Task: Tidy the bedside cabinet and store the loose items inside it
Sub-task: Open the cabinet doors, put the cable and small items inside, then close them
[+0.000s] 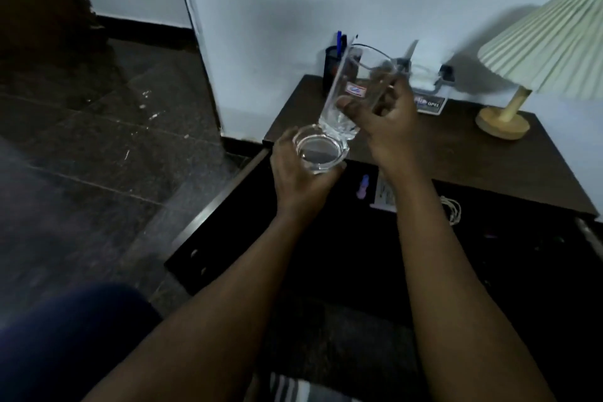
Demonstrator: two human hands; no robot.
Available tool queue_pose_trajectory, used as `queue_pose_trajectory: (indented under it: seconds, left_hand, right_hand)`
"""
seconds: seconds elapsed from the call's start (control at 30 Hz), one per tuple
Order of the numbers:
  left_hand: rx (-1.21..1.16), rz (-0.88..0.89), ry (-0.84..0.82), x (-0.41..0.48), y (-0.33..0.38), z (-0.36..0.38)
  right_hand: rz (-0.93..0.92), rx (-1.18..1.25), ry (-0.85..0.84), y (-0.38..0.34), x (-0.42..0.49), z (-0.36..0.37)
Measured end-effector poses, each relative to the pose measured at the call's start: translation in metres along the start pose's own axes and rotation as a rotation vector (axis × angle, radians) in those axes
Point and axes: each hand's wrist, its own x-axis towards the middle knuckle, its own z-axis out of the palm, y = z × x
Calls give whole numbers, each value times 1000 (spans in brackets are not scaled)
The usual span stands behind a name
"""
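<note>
1. head view, frame centre: left hand (301, 173) is wrapped around a short glass (321, 152); right hand (380, 122) grasps a tall glass (354, 91), tilted, its base at the short one's rim.
2. i would straighten the tall glass and nest it slowly to avoid chipping.
3. open drawer (228, 202), lower centre, is very dark; its contents are hard to identify.

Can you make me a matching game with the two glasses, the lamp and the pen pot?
Things:
1. tall glass
2. short glass
3. lamp
4. pen pot

Places:
A. back left corner of the cabinet top
B. in the left hand
C. right side of the cabinet top
D. in the right hand, tilted

Pairs: 1-D, 2-B, 3-C, 4-A
</note>
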Motion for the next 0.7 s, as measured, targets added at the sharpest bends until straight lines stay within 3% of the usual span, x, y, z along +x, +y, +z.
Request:
queue_pose_trajectory:
  seconds: [0.1, 0.27, 0.4, 0.57, 0.7]
  left_hand:
    - [42, 17, 67, -69, -21, -15]
    - [231, -167, -95, -113, -87, -15]
    - [249, -127, -171, -103, -104, 4]
    - [287, -72, -209, -51, -108, 53]
    - [282, -219, -239, -13, -114, 81]
  right_hand:
    - [71, 123, -101, -4, -43, -40]
    - [406, 217, -117, 69, -132, -92]
    - [644, 176, -72, 129, -179, -108]
    - [634, 256, 37, 160, -171, -92]
    - [609, 295, 96, 180, -139, -72]
